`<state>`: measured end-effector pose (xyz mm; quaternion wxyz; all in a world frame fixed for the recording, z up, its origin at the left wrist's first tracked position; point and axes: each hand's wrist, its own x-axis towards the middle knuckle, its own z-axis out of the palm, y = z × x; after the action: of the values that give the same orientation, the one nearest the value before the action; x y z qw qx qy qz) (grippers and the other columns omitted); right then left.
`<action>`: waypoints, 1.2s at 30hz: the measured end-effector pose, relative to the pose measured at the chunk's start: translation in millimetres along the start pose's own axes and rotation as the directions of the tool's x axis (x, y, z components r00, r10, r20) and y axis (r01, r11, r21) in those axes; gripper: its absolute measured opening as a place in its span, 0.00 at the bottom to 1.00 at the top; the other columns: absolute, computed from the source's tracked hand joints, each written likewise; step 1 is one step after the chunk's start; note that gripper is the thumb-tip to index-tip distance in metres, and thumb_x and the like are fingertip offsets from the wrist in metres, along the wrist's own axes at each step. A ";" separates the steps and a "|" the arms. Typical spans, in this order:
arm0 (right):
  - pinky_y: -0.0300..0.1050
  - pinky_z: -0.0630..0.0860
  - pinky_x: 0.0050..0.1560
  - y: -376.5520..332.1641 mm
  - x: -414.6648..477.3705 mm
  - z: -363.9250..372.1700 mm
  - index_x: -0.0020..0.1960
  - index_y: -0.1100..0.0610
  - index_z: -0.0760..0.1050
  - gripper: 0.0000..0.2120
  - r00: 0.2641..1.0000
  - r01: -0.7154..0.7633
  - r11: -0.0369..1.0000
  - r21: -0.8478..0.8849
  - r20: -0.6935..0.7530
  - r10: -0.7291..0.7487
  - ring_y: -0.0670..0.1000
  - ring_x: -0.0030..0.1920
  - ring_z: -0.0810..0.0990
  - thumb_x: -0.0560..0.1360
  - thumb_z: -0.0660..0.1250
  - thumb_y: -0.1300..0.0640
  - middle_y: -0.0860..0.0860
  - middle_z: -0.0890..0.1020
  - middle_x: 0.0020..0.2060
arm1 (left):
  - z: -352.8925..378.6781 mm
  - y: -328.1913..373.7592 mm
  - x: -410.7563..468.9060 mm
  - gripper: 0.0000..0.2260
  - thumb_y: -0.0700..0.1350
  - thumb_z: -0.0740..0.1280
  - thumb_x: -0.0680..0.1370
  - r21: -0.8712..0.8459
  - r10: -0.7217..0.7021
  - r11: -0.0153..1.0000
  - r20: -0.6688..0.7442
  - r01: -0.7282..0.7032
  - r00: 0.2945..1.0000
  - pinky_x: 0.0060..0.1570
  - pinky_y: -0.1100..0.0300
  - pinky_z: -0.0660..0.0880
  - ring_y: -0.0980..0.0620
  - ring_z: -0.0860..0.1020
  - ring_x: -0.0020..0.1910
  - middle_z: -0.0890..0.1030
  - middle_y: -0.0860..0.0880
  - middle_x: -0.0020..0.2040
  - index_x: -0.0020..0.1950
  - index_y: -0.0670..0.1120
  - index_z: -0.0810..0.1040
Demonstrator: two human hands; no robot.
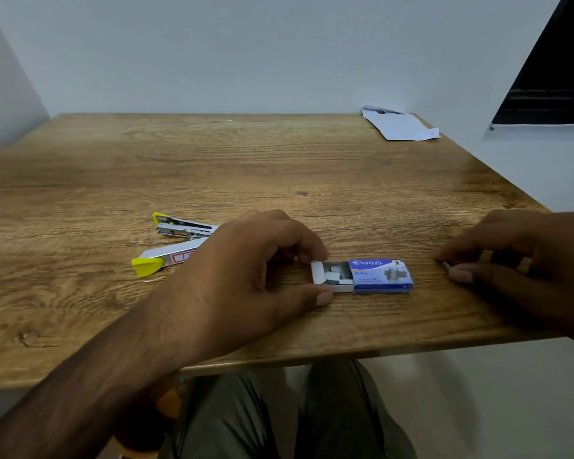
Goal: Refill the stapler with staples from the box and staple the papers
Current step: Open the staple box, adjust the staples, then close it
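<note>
A blue staple box point(380, 275) lies near the table's front edge, its white inner tray point(325, 276) slid out to the left with staple strips showing. My left hand point(256, 273) pinches that tray's end between thumb and fingers. To the right, my right hand point(517, 263) holds a thin strip of staples point(446, 266) at its fingertips, just above the wood. The stapler point(176, 241), silver with yellow ends, lies swung open on the table left of my left hand, which covers its hinge end. Folded white papers point(400, 124) rest at the far right corner.
The wooden table point(212, 160) stands against a pale wall. A dark panel point(550, 77) hangs at the upper right. My knees in grey trousers point(279, 415) show below the front edge. An orange object point(169, 405) is partly hidden under my left forearm.
</note>
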<state>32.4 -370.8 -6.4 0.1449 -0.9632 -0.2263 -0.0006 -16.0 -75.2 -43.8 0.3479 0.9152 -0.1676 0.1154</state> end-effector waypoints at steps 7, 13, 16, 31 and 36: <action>0.41 0.74 0.38 -57.4 12.3 -16.4 0.52 0.34 0.81 0.14 0.983 0.177 0.971 0.163 0.021 -0.182 0.41 0.45 0.81 0.69 0.64 0.34 0.32 0.82 0.44 | -0.6 0.3 -0.8 0.15 0.56 0.81 0.64 -0.143 -0.135 0.981 -0.010 0.133 0.991 0.48 0.55 0.81 0.60 0.83 0.45 0.84 0.59 0.43 0.47 0.58 0.82; 0.48 0.77 0.43 -95.8 30.3 1.8 0.53 0.35 0.81 0.19 0.956 0.268 0.961 0.069 0.100 -0.274 0.41 0.41 0.78 0.66 0.60 0.36 0.36 0.80 0.41 | -1.7 1.2 -1.7 0.15 0.54 0.82 0.64 -0.179 -0.159 0.971 -0.003 0.156 0.987 0.46 0.47 0.82 0.56 0.84 0.43 0.86 0.55 0.42 0.47 0.57 0.82; 0.47 0.75 0.42 -99.4 31.0 6.5 0.53 0.33 0.81 0.19 0.958 0.268 0.962 0.058 0.093 -0.272 0.39 0.41 0.77 0.66 0.60 0.36 0.36 0.80 0.41 | -2.1 1.9 -1.9 0.15 0.54 0.82 0.64 -0.169 -0.153 0.974 -0.010 0.149 0.988 0.46 0.47 0.81 0.57 0.84 0.44 0.86 0.56 0.43 0.47 0.57 0.82; 0.36 0.68 0.38 -96.0 31.1 4.5 0.52 0.34 0.80 0.19 0.972 0.194 0.979 0.058 0.120 -0.200 0.35 0.40 0.76 0.64 0.62 0.36 0.34 0.80 0.39 | -3.2 3.3 -2.4 0.16 0.51 0.82 0.64 -0.183 -0.138 0.974 -0.019 0.132 0.990 0.49 0.54 0.81 0.59 0.83 0.46 0.85 0.57 0.43 0.48 0.56 0.82; 0.46 0.79 0.38 -68.4 20.2 -9.3 0.52 0.29 0.76 0.22 0.989 0.112 0.985 0.133 0.079 -0.123 0.40 0.46 0.80 0.59 0.66 0.29 0.30 0.77 0.52 | -2.3 2.2 -2.5 0.14 0.53 0.82 0.65 -0.161 -0.114 0.981 -0.029 0.108 0.993 0.47 0.53 0.80 0.58 0.83 0.44 0.84 0.57 0.42 0.45 0.55 0.82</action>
<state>21.3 -306.1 22.9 0.1963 -0.9360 -0.2884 0.0474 -19.3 -74.6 -41.6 0.4287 0.8901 -0.1181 0.0995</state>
